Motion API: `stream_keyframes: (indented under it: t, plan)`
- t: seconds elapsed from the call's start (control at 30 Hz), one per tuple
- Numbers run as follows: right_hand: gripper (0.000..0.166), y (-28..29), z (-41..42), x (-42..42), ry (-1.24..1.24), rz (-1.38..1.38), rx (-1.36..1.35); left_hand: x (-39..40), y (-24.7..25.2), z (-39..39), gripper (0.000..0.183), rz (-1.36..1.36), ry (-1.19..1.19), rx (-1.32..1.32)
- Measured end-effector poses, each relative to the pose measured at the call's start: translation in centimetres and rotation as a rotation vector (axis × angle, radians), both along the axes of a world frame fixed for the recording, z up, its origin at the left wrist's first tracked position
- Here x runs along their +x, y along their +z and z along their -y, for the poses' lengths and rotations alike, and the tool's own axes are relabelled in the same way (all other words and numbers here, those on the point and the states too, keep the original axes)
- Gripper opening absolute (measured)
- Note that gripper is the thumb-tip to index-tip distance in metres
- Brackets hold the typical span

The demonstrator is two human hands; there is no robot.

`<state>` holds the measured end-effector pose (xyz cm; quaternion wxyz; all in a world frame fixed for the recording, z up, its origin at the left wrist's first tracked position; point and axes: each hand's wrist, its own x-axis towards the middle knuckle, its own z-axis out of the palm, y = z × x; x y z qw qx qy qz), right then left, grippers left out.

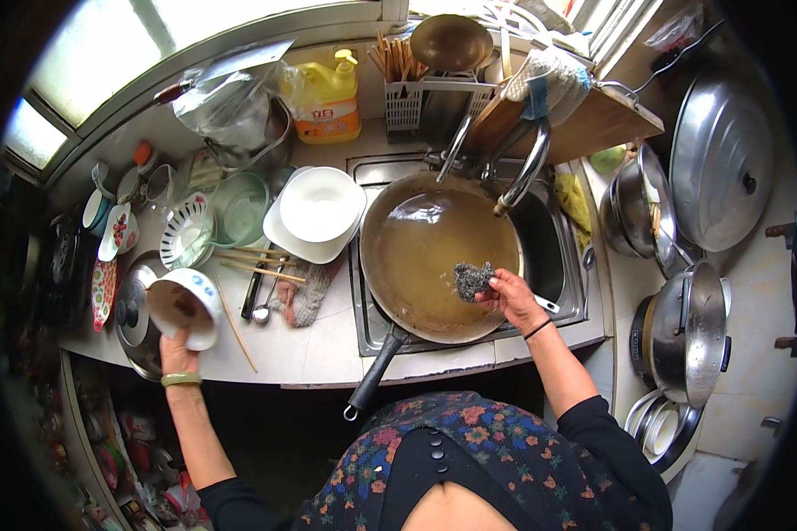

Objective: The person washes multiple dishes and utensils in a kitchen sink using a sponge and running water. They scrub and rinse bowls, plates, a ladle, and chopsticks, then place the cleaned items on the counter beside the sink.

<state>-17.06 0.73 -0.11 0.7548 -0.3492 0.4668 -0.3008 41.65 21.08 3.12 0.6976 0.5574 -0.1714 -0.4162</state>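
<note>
My left hand (pixel 180 353) grips the rim of a white bowl (pixel 204 305) with a blue pattern, tilted over the counter's left part, with dark residue inside. In my right hand (pixel 510 299) is a steel wool scourer (pixel 470 281), held between thumb and fingers above the right side of a wok (pixel 408 265). Brownish water fills much of this wok, which rests over the steel sink, its dark handle pointing towards me. White dishes (pixel 319 203) are stacked left of the wok. Between them and the left bowl lie chopsticks (pixel 265 267), a black-handled utensil (pixel 252 292) and a wet rag (pixel 303 294).
A faucet (pixel 527 169) arches over the wok's right edge, before a wooden cutting board (pixel 604 126). Behind stands a yellow detergent jug (pixel 327 99). Glass bowls (pixel 240 209) and a pot lid (pixel 133 299) crowd the left; metal pans (pixel 697 332) line the right counter.
</note>
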Motion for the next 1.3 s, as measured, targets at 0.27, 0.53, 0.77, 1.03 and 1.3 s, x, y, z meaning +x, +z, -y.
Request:
stream_keyframes:
  t: [0.27,0.53,0.77,1.03,1.3]
  plan:
    - [0.015,-1.9,0.9,-0.6,-0.072,0.072,0.031,-19.8,1.5,8.9,0.061,-0.543,-0.538,-0.042]
    - [0.014,-2.0,1.5,-3.8,-0.166,0.065,-0.017,-31.0,-2.5,18.1,0.048,-0.354,-0.667,0.217]
    - [0.012,-3.0,2.4,-4.3,-0.179,-0.050,-0.220,-35.4,-7.7,23.0,0.062,0.711,-0.321,0.507]
    - [0.022,-4.3,3.2,3.3,0.084,-0.498,-0.942,-39.1,-12.4,23.7,0.065,0.709,-0.222,0.571]
    - [0.029,-6.0,5.7,1.3,0.772,-0.591,-1.409,-36.9,-10.3,25.4,0.065,-0.087,-0.603,0.722]
